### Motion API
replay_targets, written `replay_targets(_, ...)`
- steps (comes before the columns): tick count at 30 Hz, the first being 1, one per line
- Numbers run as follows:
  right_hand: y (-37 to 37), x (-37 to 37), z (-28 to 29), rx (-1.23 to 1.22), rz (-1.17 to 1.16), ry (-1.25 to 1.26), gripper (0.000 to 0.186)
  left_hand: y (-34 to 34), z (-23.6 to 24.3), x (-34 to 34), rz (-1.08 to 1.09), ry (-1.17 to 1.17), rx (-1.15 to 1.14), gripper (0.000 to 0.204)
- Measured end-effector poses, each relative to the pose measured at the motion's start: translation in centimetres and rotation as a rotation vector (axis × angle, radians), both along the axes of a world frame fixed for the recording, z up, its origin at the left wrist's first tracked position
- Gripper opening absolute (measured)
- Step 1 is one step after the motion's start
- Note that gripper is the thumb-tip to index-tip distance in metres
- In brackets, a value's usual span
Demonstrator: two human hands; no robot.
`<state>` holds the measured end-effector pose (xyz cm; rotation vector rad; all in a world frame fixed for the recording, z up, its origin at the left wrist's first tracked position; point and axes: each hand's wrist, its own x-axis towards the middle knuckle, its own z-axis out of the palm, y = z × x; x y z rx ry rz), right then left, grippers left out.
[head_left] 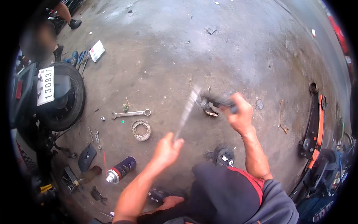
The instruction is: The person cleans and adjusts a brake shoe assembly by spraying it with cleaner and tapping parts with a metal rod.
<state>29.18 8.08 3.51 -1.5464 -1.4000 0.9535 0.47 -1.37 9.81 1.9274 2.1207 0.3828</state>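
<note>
My left hand is closed round the lower end of a long silvery metal rod, which slants up and away to the right, blurred by motion. My right hand grips a dark elongated thing; blur hides its exact kind. Its far end comes close to the rod's tip, and I cannot tell whether they touch. Just below it shows a curved metal part. To the left, on the floor, lie a combination wrench and a ring-shaped pair of brake shoes.
A spray can with a red straw lies left of my left forearm. A motorcycle's rear wheel stands at the left. An orange and black floor jack lies right. A round black part sits near my knee. Another person's leg shows far left.
</note>
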Motion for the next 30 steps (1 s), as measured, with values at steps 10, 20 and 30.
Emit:
replay_targets(10, -0.5, -1.1, 0.5, 0.016, 0.045, -0.067, 0.029, -0.6, -0.7, 0.3, -0.062, -0.073, 0.065, 0.030)
replay_targets(20, -0.9, -0.6, -0.7, -0.044, -0.075, 0.205, 0.030, 1.9, 1.2, -2.3, 0.314, -0.622, 0.388, 0.029)
replay_targets(30, -1.1, 0.9, -1.8, -0.065, -0.073, 0.233, 0.027, 3.1, 4.3, -2.4, 0.365, -0.607, 0.254, 0.027)
